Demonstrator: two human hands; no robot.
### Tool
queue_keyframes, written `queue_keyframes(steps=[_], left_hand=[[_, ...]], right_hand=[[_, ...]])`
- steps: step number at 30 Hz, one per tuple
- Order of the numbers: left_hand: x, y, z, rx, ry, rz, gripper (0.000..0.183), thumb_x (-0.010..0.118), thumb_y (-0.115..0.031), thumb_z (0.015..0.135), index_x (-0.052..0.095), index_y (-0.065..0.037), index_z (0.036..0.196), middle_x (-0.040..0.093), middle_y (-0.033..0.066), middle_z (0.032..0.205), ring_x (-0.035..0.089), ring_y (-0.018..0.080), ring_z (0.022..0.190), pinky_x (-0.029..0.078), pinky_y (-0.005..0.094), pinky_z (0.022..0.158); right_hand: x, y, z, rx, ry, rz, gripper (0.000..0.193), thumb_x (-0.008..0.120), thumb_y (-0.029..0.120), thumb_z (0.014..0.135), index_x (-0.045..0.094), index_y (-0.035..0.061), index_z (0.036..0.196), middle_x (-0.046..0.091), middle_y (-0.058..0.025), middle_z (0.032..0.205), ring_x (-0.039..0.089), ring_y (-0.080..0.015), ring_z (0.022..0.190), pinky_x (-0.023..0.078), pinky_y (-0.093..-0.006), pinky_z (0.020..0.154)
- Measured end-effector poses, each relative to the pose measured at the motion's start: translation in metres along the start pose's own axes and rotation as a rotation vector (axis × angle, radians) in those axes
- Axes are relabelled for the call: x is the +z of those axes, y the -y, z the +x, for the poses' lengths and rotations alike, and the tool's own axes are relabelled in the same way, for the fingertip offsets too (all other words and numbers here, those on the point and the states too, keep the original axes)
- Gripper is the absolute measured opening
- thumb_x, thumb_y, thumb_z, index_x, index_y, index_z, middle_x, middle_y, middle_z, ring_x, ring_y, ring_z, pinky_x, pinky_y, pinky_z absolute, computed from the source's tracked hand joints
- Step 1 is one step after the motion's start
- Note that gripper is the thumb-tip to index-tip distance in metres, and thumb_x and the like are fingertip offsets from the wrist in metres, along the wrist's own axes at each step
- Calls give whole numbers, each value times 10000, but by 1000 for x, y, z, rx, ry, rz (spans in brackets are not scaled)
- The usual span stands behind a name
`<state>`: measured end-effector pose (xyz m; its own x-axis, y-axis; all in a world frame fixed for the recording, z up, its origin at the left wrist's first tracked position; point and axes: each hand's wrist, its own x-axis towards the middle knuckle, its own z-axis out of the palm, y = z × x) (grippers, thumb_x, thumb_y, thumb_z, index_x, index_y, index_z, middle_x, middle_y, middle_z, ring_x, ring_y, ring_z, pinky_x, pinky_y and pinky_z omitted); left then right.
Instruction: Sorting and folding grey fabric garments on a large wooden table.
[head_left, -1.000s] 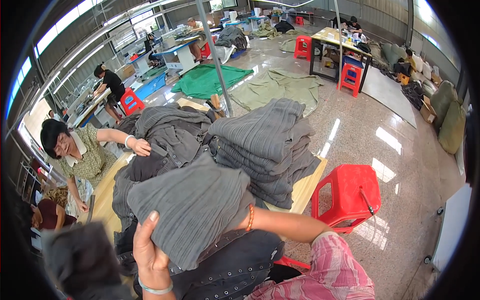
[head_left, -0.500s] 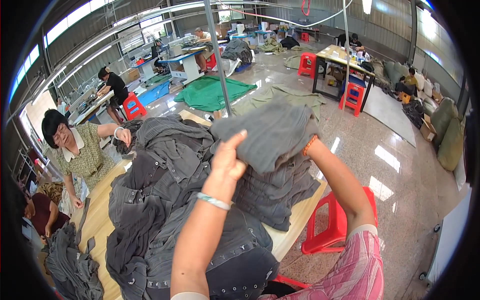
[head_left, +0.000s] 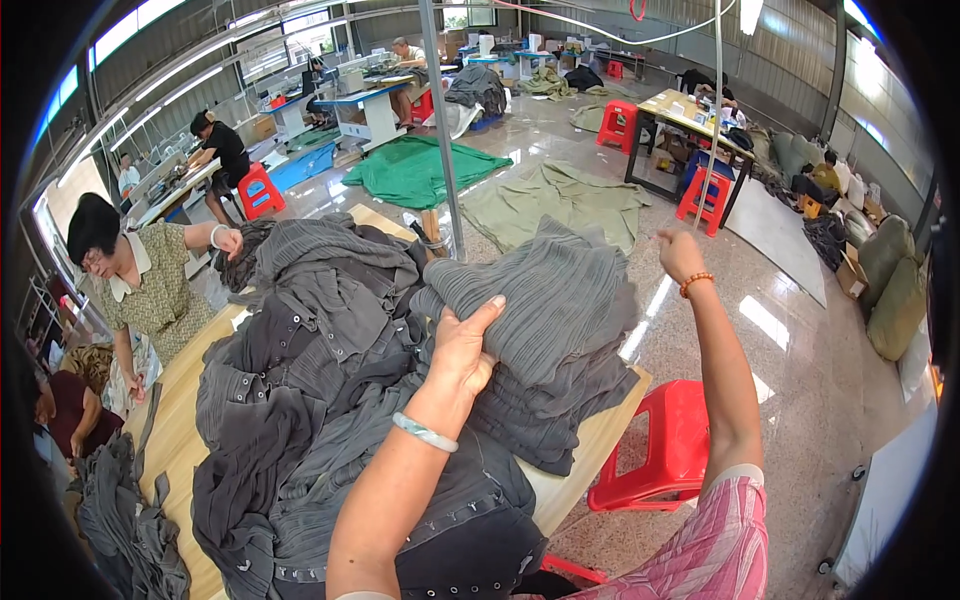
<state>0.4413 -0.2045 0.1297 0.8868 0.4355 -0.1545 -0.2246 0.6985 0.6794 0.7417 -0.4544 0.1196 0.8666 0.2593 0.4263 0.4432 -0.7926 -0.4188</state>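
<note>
A pile of folded dark grey ribbed garments lies at the table's right corner. My left hand, with a pale bangle on its wrist, grips the near left edge of the top garment; its thumb is on top and the fingers are mostly hidden. My right hand, with an orange bead bracelet, is raised in the air to the right of the pile, apart from it. Its fingers are curled, with nothing visible in them. A loose heap of dark grey garments with metal eyelets spreads left of my left forearm.
The wooden table carries the heap. A person in a patterned top stands at its left side, one hand on the cloth. A red stool is by the right edge. A metal pole rises beyond the table; green cloth covers floor behind.
The top garment has come down flat onto the pile. My right hand has let go of it and moved right and up; my left hand keeps its hold.
</note>
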Motion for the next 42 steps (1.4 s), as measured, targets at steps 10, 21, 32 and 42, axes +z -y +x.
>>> queue_keyframes(steps=[10,21,32,42], left_hand=[[27,60,-23,384,-91,63,738,683,78,861,283,-140,1442,535,91,1269,582,229,1117,536,427,939],[19,68,-24,507,-88,363,967,672,33,888,-21,-46,1557,340,172,1450,452,231,1266,471,353,1028],[19,67,-28,498,-76,240,992,703,-213,908,-21,45,1535,321,297,1470,431,312,1313,370,362,1097],[6,76,-26,475,-101,215,978,715,-241,901,27,51,1532,375,278,1444,464,308,1291,393,358,1076]], right_hand=[[14,208,-48,-574,855,595,563,578,422,985,550,14,1371,604,-164,1344,552,-242,1249,413,-336,1067],[56,265,-28,-615,1110,524,833,617,621,889,467,22,1448,508,-210,1432,473,-289,1339,371,-341,1110],[40,284,-42,-718,850,832,316,599,308,991,707,37,1114,703,-59,1011,609,-117,977,482,-297,885],[69,283,-53,-863,848,596,336,626,294,976,699,-19,1072,714,-93,959,631,-145,915,500,-316,851]])
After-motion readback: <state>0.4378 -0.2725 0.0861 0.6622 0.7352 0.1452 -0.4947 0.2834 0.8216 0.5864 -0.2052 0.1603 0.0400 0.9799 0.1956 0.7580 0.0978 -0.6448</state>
